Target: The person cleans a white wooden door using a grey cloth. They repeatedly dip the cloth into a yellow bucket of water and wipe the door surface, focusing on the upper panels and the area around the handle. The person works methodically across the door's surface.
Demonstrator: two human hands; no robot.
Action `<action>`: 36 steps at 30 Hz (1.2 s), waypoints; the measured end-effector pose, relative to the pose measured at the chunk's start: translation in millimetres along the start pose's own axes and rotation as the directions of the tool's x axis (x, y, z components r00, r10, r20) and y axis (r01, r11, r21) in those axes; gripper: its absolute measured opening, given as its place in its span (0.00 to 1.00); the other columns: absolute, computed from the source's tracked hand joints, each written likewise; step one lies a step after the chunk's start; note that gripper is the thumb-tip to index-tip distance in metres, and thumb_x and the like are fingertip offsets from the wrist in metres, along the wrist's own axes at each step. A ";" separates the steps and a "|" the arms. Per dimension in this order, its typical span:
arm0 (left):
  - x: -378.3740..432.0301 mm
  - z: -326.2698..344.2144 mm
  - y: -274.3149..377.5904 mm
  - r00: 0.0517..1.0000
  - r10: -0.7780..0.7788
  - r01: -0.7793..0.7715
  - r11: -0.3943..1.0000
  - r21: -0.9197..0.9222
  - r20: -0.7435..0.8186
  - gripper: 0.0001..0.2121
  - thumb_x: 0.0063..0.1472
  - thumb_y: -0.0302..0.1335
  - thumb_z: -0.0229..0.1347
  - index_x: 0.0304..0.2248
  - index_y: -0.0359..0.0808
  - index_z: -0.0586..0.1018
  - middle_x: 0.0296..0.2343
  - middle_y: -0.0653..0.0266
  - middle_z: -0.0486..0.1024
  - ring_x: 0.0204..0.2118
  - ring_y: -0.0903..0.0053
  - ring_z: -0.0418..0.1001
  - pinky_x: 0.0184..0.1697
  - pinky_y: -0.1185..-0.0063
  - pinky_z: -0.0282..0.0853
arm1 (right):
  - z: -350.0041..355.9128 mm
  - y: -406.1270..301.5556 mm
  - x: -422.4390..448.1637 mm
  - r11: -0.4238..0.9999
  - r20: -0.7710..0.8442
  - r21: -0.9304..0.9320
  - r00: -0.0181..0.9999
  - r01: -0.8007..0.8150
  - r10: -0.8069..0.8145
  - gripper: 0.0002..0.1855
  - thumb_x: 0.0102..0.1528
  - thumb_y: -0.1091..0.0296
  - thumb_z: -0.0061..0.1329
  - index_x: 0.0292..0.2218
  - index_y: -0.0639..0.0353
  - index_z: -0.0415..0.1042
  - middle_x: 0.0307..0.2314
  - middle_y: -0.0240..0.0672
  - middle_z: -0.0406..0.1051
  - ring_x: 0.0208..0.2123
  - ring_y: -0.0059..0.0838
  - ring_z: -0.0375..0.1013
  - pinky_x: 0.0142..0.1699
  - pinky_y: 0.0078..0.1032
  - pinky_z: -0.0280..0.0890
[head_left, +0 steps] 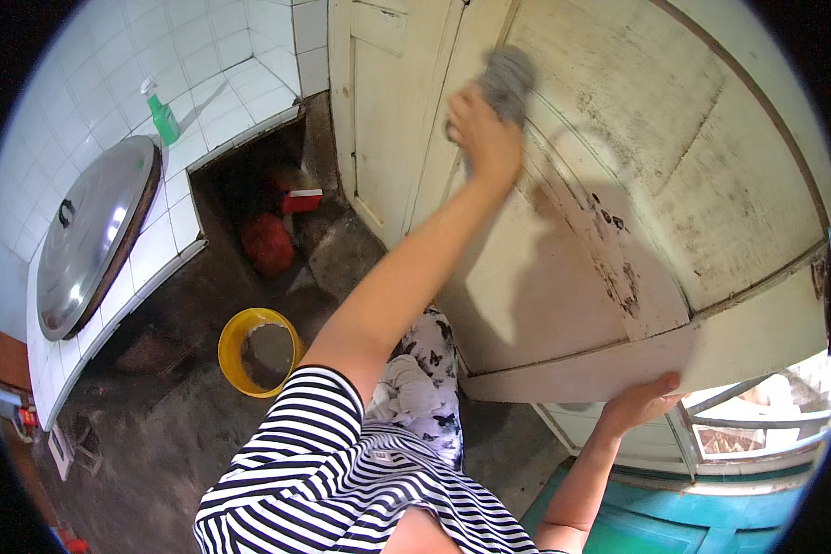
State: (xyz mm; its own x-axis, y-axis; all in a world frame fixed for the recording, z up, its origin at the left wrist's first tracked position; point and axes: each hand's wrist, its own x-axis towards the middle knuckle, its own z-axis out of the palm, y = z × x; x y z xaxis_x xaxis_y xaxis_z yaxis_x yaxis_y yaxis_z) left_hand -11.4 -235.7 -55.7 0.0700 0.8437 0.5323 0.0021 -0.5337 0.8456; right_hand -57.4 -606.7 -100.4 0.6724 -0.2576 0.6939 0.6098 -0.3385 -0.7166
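High on a worn cream-painted wooden door [582, 159], my left hand [488, 131] presses a grey cloth [507, 79] against the surface; hand and cloth are slightly blurred. Dark smudges mark the panels, and the paint has chipped off a middle strip. My right hand [640, 403] grips the edge of the door at the lower right, its thumb on the near face and its other fingers mostly hidden. A white cloth [405, 391] lies bunched against my patterned trousers.
A yellow bucket [230, 353] stands on the dark floor to my left. Behind it a white-tiled counter [180, 208] carries a large metal lid [100, 235] and a green spray bottle [164, 121]. Red objects [268, 244] sit in the recess beneath. A teal panel [637, 516] is at lower right.
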 end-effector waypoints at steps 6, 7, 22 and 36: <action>-3.5 -7.6 0.4 0.991 -0.095 0.096 0.995 -0.005 0.097 0.30 0.51 0.21 0.57 0.55 0.30 0.64 0.49 0.47 0.61 0.55 0.51 0.58 0.57 0.54 0.53 | -1.3 -2.0 -2.1 0.999 0.002 0.040 1.000 -0.030 0.030 0.56 0.57 0.23 0.38 0.62 0.73 0.51 0.57 0.52 0.59 0.55 0.41 0.63 0.59 0.36 0.61; -18.7 -9.8 2.8 0.991 -0.021 0.022 1.000 -0.007 0.131 0.30 0.51 0.21 0.57 0.55 0.31 0.64 0.49 0.47 0.61 0.55 0.51 0.58 0.56 0.54 0.54 | -2.3 -4.1 -4.7 0.998 -0.005 0.059 1.000 -0.030 0.030 0.56 0.58 0.23 0.39 0.62 0.73 0.51 0.57 0.52 0.59 0.55 0.41 0.63 0.59 0.36 0.61; -18.8 -22.8 -7.4 0.977 0.134 -0.115 0.986 -0.117 0.167 0.28 0.47 0.15 0.55 0.51 0.38 0.69 0.47 0.50 0.61 0.54 0.54 0.58 0.56 0.60 0.52 | -3.4 1.6 -2.4 0.998 -0.046 0.021 0.997 -0.062 0.062 0.53 0.60 0.26 0.38 0.59 0.77 0.56 0.54 0.54 0.63 0.53 0.42 0.65 0.57 0.36 0.62; 20.4 -5.3 -16.3 0.993 -0.102 0.113 0.972 -0.208 0.063 0.28 0.48 0.15 0.52 0.52 0.38 0.69 0.48 0.52 0.61 0.55 0.54 0.57 0.58 0.60 0.50 | -2.7 1.7 -0.6 1.000 -0.021 0.029 1.000 -0.008 0.009 0.52 0.62 0.27 0.34 0.58 0.79 0.56 0.54 0.58 0.61 0.53 0.45 0.65 0.59 0.38 0.59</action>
State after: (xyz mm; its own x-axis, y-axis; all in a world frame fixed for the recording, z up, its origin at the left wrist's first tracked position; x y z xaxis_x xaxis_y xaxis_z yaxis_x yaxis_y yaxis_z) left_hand -15.4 -209.6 -58.4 0.1322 0.8881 0.4402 -0.1972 -0.4116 0.8898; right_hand -57.9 -609.6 -101.8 0.6688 -0.2794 0.6890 0.6163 -0.3099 -0.7239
